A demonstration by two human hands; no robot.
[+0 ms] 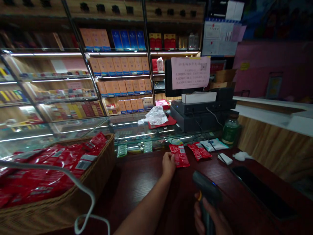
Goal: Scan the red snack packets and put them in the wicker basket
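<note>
My left hand is closed at the left edge of a red snack packet, which lies on the dark wooden counter; its fingertips are mostly hidden. In my right hand is a black barcode scanner, gripped by its handle, with a small blue light on top and a yellow trigger. The scanner's head tilts toward the red packet but stays apart from it. Just right of that packet lies a second red packet.
A wicker basket full of red packets stands left, crossed by a white cable. To the right are a phone, a small white box, a tissue pack and a green jar. Behind stands a monitor.
</note>
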